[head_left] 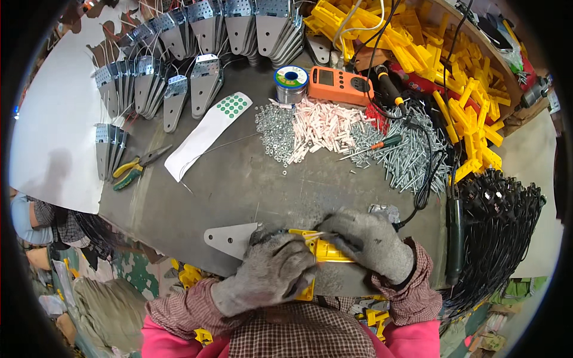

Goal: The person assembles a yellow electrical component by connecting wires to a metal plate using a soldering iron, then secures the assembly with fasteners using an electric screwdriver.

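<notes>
Yellow plastic housing point(333, 253) is sitting at near edge of desk point(227, 200), between both gloved hands. Left hand point(271, 267) is curling over housing's left end, beside grey metal plate point(228, 240); can't tell what that grip is pinching. Right hand point(371, 243) is pinching pale wires point(315, 235) just above housing, looks like. Imo steadying housing with left is helping most; guiding wires gently, not yanking, is avoiding kinks.
</notes>
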Demonstrator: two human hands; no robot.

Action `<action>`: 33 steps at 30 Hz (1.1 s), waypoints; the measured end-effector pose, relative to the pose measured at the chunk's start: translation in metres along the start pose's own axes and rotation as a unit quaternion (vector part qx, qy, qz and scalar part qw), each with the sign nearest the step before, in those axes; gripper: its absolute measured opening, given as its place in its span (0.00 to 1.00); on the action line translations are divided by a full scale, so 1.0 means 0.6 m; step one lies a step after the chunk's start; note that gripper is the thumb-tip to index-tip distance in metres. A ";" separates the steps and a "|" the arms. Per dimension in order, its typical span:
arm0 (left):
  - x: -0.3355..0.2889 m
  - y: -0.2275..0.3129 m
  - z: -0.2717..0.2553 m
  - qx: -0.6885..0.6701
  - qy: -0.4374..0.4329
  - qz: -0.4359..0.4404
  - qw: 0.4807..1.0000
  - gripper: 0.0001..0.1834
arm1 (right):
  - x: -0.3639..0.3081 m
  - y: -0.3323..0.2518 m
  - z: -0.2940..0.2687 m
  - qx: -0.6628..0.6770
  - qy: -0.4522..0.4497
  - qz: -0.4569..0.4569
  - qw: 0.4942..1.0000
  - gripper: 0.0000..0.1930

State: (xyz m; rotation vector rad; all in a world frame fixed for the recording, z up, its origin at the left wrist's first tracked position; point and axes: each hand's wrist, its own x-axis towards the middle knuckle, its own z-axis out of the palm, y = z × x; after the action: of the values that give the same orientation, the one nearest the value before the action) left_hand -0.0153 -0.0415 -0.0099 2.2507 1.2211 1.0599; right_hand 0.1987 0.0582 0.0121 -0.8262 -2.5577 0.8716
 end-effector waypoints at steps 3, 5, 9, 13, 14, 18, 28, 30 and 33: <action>-0.008 -0.027 0.032 0.134 0.006 0.017 0.991 0.16 | -0.001 -0.004 -0.009 0.046 -0.021 0.015 0.999 0.12; 0.002 -0.037 0.031 0.138 -0.004 0.002 0.990 0.16 | -0.001 -0.004 -0.006 0.094 -0.023 0.066 0.993 0.11; 0.000 -0.044 0.028 0.126 -0.025 0.008 0.992 0.17 | 0.031 -0.012 -0.015 0.093 -0.053 0.253 0.961 0.12; 0.002 -0.037 0.032 0.148 0.014 0.007 0.989 0.16 | 0.029 0.008 0.000 0.184 0.036 0.213 0.959 0.15; 0.004 -0.037 0.030 0.140 0.014 -0.004 0.990 0.14 | 0.031 0.009 -0.001 0.191 0.030 0.203 0.960 0.15; 0.022 -0.050 0.003 -0.122 0.036 -0.063 0.990 0.08 | 0.032 0.005 -0.012 0.265 -0.002 0.261 0.928 0.14; 0.094 -0.026 0.001 0.135 0.019 -0.046 0.990 0.09 | 0.015 0.008 0.003 0.323 0.026 0.249 0.913 0.15; 0.093 -0.031 0.005 0.148 0.017 -0.034 0.988 0.10 | 0.016 0.003 0.003 0.302 0.041 0.208 0.930 0.16; 0.087 -0.036 0.013 -0.030 0.030 -0.108 0.993 0.12 | 0.016 -0.001 0.000 0.210 0.033 0.166 0.963 0.15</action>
State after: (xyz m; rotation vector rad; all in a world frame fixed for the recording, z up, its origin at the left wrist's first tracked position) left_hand -0.0036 0.0141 -0.0055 2.0030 1.4004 1.0710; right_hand 0.1908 0.0640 0.0134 -1.1345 -2.0884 1.3978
